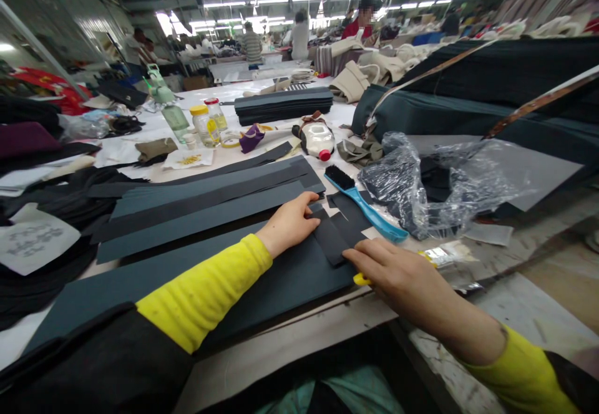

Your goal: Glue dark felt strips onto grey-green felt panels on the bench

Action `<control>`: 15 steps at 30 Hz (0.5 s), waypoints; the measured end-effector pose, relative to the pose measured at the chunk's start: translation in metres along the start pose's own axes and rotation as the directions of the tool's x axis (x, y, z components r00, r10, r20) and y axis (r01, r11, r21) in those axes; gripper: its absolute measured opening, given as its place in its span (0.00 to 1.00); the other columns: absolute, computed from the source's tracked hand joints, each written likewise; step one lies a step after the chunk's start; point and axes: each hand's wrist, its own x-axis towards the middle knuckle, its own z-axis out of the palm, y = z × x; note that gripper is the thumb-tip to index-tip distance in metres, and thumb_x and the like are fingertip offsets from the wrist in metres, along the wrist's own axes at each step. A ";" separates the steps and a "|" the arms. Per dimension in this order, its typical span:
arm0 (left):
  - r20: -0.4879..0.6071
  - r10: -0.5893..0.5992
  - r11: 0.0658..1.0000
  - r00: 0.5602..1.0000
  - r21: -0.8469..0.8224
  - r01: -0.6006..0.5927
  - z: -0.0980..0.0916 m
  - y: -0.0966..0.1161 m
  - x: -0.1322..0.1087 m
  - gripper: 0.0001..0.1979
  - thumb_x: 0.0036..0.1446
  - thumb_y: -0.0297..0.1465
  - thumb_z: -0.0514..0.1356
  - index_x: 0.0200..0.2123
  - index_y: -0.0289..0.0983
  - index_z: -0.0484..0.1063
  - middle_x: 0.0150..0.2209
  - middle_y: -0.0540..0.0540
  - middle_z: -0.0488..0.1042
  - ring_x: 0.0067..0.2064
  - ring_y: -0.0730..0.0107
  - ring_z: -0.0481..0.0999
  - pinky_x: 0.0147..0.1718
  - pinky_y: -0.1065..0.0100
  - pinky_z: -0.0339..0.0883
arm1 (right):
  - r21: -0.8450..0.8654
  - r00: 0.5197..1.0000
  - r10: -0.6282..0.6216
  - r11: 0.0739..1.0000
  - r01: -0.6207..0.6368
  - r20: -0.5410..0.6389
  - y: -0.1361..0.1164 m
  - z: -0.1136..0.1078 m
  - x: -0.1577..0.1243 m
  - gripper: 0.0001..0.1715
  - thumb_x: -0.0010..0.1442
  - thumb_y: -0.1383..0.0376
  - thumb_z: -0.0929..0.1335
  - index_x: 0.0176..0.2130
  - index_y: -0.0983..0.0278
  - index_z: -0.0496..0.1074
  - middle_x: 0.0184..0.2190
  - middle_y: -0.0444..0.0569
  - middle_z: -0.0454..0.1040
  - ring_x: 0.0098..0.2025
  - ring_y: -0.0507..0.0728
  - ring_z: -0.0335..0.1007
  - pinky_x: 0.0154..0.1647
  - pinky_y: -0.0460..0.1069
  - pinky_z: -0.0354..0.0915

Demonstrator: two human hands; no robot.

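A dark flat piece (331,239) lies over the right end of a wide dark green panel (276,270). My left hand (291,224) rests at the piece's upper left corner, its thumb and forefinger apart with a gap between them. At the piece's lower right edge are the fingertips of my right hand (397,274). That hand is closed around a yellow-handled brush (428,255); the handle's end shows below the fingers and the bristles point right. More dark pieces (353,214) lie beside a blue brush (374,214) with black bristles.
Long green and black strips (210,192) lie beyond my left forearm. Crumpled clear plastic (421,183) and a large strapped dark stack (468,108) stand right. Farther back are a white bottle (318,138), a yellow-lidded jar (204,128), another stack (283,105) and several people.
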 end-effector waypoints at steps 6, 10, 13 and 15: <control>-0.013 0.009 0.999 1.000 0.038 -0.009 0.001 0.000 0.000 0.24 0.49 0.28 0.58 0.52 0.37 0.62 0.34 0.48 0.70 0.35 0.69 0.71 0.36 0.67 0.66 | 0.006 1.000 0.015 1.000 -0.015 0.016 0.000 0.003 0.000 0.19 0.53 0.80 0.57 0.40 0.69 0.68 0.34 0.53 0.66 0.36 0.57 0.63 0.30 0.48 0.59; -0.005 0.010 0.996 1.000 0.083 -0.010 0.001 0.002 -0.001 0.23 0.50 0.27 0.58 0.52 0.37 0.61 0.35 0.48 0.71 0.35 0.68 0.72 0.38 0.66 0.67 | 0.012 1.000 0.021 1.000 -0.022 0.023 0.002 0.003 0.000 0.21 0.51 0.81 0.56 0.40 0.69 0.68 0.34 0.53 0.66 0.36 0.57 0.63 0.30 0.47 0.59; -0.001 0.045 0.986 0.999 0.159 -0.044 0.001 0.006 -0.005 0.24 0.52 0.27 0.57 0.53 0.36 0.59 0.37 0.47 0.71 0.37 0.67 0.72 0.40 0.65 0.67 | 0.017 0.999 0.018 1.000 -0.018 0.035 0.002 0.002 0.002 0.20 0.53 0.80 0.57 0.41 0.69 0.69 0.34 0.53 0.66 0.35 0.56 0.63 0.30 0.48 0.59; -0.048 0.157 0.944 0.987 0.302 -0.135 0.001 0.009 -0.010 0.23 0.53 0.27 0.58 0.53 0.36 0.59 0.43 0.44 0.69 0.43 0.64 0.70 0.43 0.63 0.66 | 0.032 0.998 0.015 0.999 -0.017 0.062 0.001 0.002 0.004 0.16 0.56 0.78 0.59 0.40 0.69 0.69 0.32 0.51 0.65 0.34 0.56 0.63 0.29 0.48 0.59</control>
